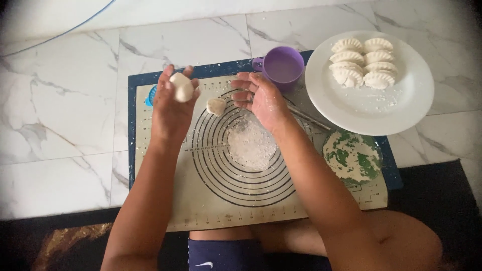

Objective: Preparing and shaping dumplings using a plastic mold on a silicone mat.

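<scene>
White marble floor tiles lay under everything, and on them I saw a beige baking mat with printed circles and a dark blue border. From my remote seat, the main thing was the small dough ball, pinched at the fingertips of the left hand, whose fingers were closed around it, above the mat at about 11 o'clock from the circles' centre. A second dough piece lay on the mat just beside it, toward 3 o'clock. The right hand hovered open, fingers spread and floury, holding nothing. Below it was a patch of flour in the rings. Farther out, at 1 o'clock, stood a purple cup; at 2 o'clock a white plate carried six folded dumplings; at 4 o'clock sat a green floured dish. I judged that the ball wanted gentle, even pressure between both palms, with flour to stop sticking.
</scene>
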